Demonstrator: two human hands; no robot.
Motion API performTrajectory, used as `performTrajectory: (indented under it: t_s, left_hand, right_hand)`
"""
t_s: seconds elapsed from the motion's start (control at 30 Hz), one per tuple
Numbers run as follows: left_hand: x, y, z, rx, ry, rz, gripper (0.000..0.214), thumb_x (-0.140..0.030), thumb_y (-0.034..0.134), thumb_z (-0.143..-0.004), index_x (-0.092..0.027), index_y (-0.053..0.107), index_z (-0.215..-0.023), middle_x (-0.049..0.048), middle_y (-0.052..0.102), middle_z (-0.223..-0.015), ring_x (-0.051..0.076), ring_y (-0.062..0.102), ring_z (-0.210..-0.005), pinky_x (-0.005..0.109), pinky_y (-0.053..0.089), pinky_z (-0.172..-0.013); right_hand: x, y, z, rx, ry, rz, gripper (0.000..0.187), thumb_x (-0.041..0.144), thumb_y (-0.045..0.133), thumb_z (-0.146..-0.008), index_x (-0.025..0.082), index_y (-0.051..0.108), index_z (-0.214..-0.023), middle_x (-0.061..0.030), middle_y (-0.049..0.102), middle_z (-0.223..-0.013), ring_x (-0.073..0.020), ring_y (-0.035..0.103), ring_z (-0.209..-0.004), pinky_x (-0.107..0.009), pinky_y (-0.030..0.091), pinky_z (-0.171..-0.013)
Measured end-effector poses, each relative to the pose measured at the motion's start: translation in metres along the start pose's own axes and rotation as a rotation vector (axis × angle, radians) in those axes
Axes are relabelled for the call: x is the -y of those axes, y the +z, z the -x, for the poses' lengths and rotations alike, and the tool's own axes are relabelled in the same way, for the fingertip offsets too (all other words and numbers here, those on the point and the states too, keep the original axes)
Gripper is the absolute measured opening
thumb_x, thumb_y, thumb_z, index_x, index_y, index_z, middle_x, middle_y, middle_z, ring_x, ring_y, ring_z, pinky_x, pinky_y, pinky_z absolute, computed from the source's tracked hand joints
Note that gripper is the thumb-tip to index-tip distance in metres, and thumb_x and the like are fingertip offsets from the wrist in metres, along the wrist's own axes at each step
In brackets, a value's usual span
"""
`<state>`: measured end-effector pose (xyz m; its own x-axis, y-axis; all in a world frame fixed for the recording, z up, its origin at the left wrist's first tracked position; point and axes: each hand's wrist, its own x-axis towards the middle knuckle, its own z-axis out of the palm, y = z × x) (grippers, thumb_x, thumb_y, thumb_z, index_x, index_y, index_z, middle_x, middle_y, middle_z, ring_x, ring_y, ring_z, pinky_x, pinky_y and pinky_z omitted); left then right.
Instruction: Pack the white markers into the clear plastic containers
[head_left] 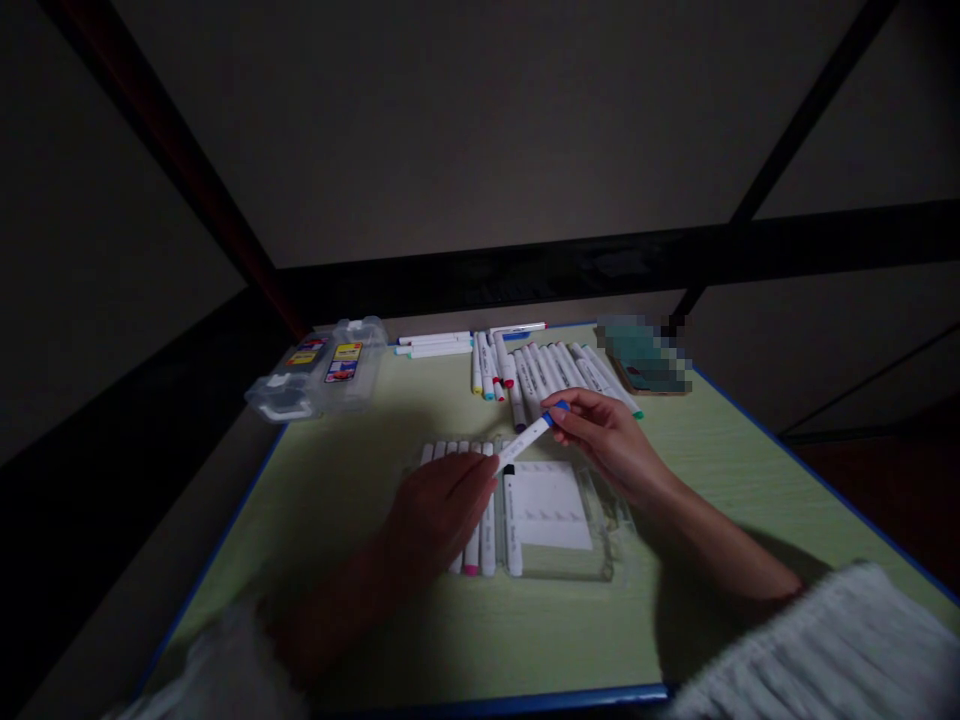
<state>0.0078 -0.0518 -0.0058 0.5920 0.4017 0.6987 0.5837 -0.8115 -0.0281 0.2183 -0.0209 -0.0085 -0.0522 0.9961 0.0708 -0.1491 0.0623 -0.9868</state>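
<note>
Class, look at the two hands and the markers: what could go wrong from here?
1. The right hand pinches the blue-capped marker by its cap end, with the left hand at the other end; if the grip slips, it might drop onto the clear case.
2. The right hand is close to the loose markers, so a careless sweep could scatter them.
3. The light is dim, so similar cap colours might be confused.

left fingers (477, 476), right fingers (577, 426) hold blue-capped marker (525, 442) over case (559, 565); loose markers (556, 368) beyond
</note>
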Motion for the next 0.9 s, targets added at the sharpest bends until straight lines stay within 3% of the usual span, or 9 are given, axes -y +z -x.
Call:
performTrajectory:
  t_s: [0.37, 0.67, 0.9]
  left_hand:
    - [-0.011, -0.002, 0.002, 0.038, 0.12, -0.083, 0.015, -0.015, 0.048, -0.085, -0.013, 0.056, -0.098, 0.0053, 0.069, -0.087, 0.014, 0.065, -0.075, 0.027, 0.051, -0.067]
    - [-0.016, -0.002, 0.003, 0.061, 0.217, -0.034, 0.016, -0.024, 0.055, -0.085, -0.01, 0.054, -0.094, 0.0014, 0.064, -0.069, 0.012, 0.06, -0.063, 0.024, 0.045, -0.058]
    - [-0.023, -0.003, 0.004, 0.084, 0.246, -0.015, 0.015, -0.024, 0.054, -0.086, -0.01, 0.054, -0.092, -0.0003, 0.062, -0.064, 0.011, 0.058, -0.06, 0.025, 0.045, -0.056]
  right_hand:
    - [0.0, -0.001, 0.0, -0.047, 0.036, -0.064, 0.03, 0.034, 0.074, -0.06, 0.017, 0.066, -0.083, 0.0017, 0.061, -0.064, -0.0065, 0.051, -0.053, -0.021, 0.043, -0.051]
    - [0.001, 0.002, 0.0, -0.045, 0.01, -0.041, 0.034, 0.037, 0.075, -0.059, 0.019, 0.056, -0.081, 0.0067, 0.054, -0.053, -0.0063, 0.047, -0.047, -0.021, 0.04, -0.048]
    - [0.001, 0.003, 0.002, -0.003, 0.006, 0.044, 0.029, 0.039, 0.071, -0.063, 0.018, 0.055, -0.077, 0.0017, 0.063, -0.063, -0.0082, 0.05, -0.052, -0.023, 0.039, -0.05]
